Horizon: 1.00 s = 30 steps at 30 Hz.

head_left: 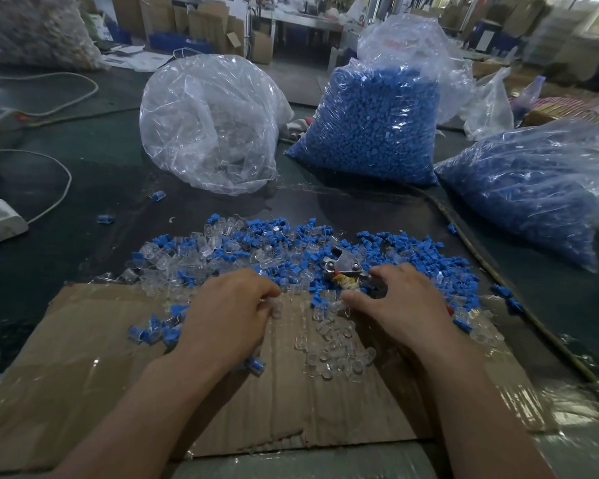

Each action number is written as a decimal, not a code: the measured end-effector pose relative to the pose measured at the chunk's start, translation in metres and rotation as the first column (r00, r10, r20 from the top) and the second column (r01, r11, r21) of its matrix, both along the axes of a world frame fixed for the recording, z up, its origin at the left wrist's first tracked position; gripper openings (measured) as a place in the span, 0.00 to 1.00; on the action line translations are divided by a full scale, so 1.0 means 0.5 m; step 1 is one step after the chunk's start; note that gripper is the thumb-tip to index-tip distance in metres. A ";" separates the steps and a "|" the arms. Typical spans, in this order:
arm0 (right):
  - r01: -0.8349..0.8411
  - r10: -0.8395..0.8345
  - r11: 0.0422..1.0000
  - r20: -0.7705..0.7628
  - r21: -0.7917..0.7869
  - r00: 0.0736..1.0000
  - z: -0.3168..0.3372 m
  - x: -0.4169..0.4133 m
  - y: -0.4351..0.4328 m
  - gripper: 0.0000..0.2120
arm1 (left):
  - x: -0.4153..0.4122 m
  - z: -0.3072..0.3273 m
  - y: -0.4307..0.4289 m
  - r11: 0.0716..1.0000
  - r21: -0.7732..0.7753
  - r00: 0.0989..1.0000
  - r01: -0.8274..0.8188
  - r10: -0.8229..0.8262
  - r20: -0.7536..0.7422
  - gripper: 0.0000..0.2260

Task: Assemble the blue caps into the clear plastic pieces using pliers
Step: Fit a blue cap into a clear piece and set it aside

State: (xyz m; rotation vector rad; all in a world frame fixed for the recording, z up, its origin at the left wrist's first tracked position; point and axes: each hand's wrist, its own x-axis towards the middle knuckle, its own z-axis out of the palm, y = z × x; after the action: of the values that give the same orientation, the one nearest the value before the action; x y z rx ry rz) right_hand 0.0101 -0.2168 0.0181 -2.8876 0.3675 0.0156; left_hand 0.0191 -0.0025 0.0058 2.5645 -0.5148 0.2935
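Left hand (229,314) curls palm-down, pinching a clear plastic piece (276,308); right hand (400,305) grips the pliers (343,266) among blue caps (284,236) at the cardboard (83,375)'s far edge, bare cardboard beside both wrists

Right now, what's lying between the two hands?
In the head view, small clear plastic pieces and a blue plastic cap lie on brown cardboard between the left hand and right hand.
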 end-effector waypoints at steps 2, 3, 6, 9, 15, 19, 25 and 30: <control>-0.004 0.004 1.000 0.006 -0.003 1.000 0.000 0.000 0.002 0.35 | -0.004 0.000 -0.004 0.998 -0.018 0.998 0.055 -0.055 0.007 0.10; -0.006 0.005 1.000 0.030 0.010 1.000 0.000 0.000 0.004 0.34 | -0.005 0.001 -0.005 0.997 -0.030 0.997 0.073 -0.072 0.009 0.11; -0.078 0.058 0.995 0.252 0.070 0.966 0.001 -0.004 0.017 0.27 | -0.007 0.004 -0.004 0.994 -0.082 0.997 0.072 -0.072 0.005 0.13; -0.268 0.216 0.961 0.415 0.071 0.884 0.009 -0.012 0.052 0.21 | -0.007 0.008 -0.002 0.994 -0.094 0.998 0.060 -0.062 -0.013 0.14; -0.349 0.358 0.934 0.199 -0.080 0.912 -0.013 -0.012 0.093 0.26 | -0.007 0.013 -0.001 0.988 -0.136 0.997 0.070 -0.072 -0.011 0.08; -0.334 0.345 0.938 0.175 -0.092 0.922 -0.014 -0.014 0.095 0.25 | -0.004 0.019 0.005 0.979 -0.202 0.999 0.035 -0.036 -0.003 0.06; -0.338 0.346 0.938 0.178 -0.076 0.921 -0.010 -0.015 0.110 0.11 | -0.006 0.032 0.003 0.952 -0.305 1.000 0.003 -0.004 0.000 0.09; -0.335 0.342 0.940 0.169 -0.073 0.924 -0.010 -0.013 0.110 0.10 | -0.012 0.035 0.005 0.917 -0.399 1.000 -0.008 -0.003 -0.028 0.12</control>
State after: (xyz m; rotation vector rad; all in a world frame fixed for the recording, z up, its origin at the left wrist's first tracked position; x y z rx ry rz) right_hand 0.0033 -0.1616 0.0132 -2.9252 -0.1690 -0.1956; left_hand 0.0129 -0.0002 0.0235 2.1680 -0.3936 0.3260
